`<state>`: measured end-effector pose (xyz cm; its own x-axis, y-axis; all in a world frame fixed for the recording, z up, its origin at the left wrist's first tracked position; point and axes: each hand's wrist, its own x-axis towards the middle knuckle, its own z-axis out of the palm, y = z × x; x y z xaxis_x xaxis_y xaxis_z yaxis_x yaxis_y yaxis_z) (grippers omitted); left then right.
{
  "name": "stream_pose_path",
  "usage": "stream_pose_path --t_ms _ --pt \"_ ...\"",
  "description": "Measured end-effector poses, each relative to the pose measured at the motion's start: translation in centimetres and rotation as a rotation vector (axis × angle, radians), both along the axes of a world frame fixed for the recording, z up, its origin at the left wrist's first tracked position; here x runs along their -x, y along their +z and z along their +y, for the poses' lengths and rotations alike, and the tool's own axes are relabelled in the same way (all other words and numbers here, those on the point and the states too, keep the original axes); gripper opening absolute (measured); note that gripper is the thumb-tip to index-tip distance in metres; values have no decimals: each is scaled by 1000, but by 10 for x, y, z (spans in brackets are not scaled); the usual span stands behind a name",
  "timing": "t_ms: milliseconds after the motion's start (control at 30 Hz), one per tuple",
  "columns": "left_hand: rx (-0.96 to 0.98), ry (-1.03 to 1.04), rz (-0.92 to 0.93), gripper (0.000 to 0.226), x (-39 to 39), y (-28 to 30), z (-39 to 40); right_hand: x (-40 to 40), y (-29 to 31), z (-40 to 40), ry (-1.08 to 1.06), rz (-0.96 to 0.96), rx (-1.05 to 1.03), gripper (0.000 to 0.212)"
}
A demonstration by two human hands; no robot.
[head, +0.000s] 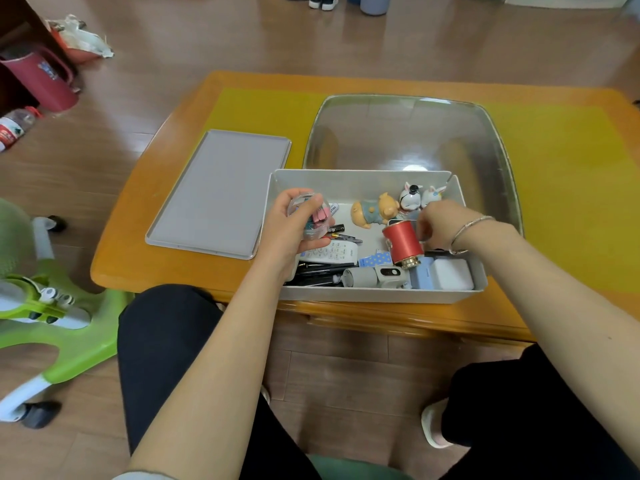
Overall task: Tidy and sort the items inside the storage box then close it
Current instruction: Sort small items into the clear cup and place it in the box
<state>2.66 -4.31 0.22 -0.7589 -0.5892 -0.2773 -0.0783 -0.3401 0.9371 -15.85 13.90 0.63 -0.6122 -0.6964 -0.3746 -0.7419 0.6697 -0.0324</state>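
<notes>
Sorting is in progress: the left hand [294, 226] holds a clear clip tub [309, 216] above the open storage box [377, 296] on the worktop [145, 271]; the right hand [440, 225] grips a red cylinder [403, 242]. Next, I think, place both neatly; the lid [218, 192] waits beside

Nothing I can truly read from here. The white remote [329, 253] under my left hand [294, 226] has rows of button markings, too small to make out. The bottle [14, 128] on the floor carries a red label, its print blurred.
</notes>
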Motion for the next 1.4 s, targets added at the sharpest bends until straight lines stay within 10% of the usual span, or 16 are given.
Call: stream_pose_path --t_ms 200,300,567,800,1133,1400 --pt "-38 -15 7 12 1 2 3 -5 -4 -1 -12 63 -56 8" --pt "-56 -13 -4 10 3 2 4 -3 -5 3 -67 47 64 32" --pt "0 -17 -39 18 12 2 15 -16 16 2 -223 48 572 18" --pt "-5 -8 -30 14 20 0 23 -47 36 -22 -322 -577 1172 10" --pt "-112 -166 33 63 25 4 30 -65 21 -48 -475 -871 1158 5" --pt "-8 -180 -10 36 26 -1 33 -58 17 -42 -461 -775 1085 23"
